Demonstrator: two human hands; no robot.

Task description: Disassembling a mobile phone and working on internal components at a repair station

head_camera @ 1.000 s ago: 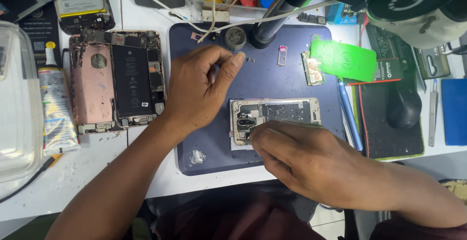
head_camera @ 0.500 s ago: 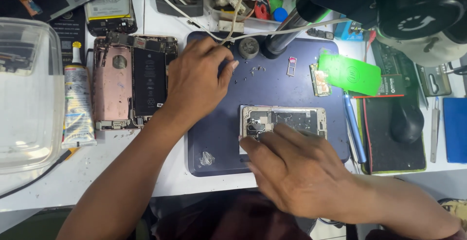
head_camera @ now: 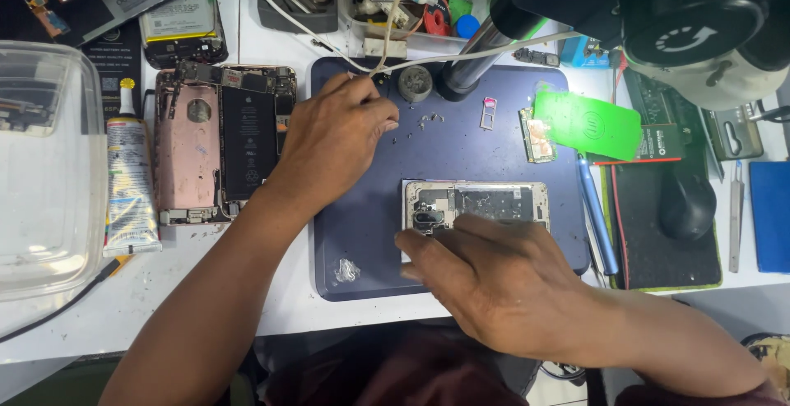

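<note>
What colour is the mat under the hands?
Dark blue mat, clearest in the head view.

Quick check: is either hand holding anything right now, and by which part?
The right hand presses on the near left edge of the opened phone frame. The left hand rests curled on the blue mat; any small part pinched cannot be told.

- An opened pink phone (head_camera: 216, 147) lies at the left.
- A glue tube (head_camera: 129, 184) sits beside a clear plastic tub (head_camera: 45, 167).
- A green card (head_camera: 588, 122) lies near the blue pen (head_camera: 598, 217).
</note>
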